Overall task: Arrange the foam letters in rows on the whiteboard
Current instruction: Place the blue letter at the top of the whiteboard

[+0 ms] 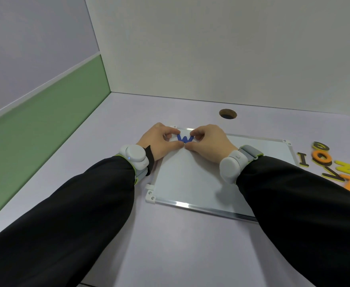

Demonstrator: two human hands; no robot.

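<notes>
A small whiteboard (192,183) with a metal frame lies flat on the pale desk. A blue foam letter W (184,139) rests at its far left corner. My left hand (159,141) pinches the W's left side between thumb and forefinger, and my right hand (208,140) pinches its right side the same way. The rest of the board's surface that I can see is bare; my right forearm hides its near right corner.
Loose foam letters lie on the desk right of the board: a dark I (303,159), an orange O (322,158), a yellow N (346,168) and several more running off the right edge. A round cable hole (227,114) sits behind the board. Walls close the desk at back and left.
</notes>
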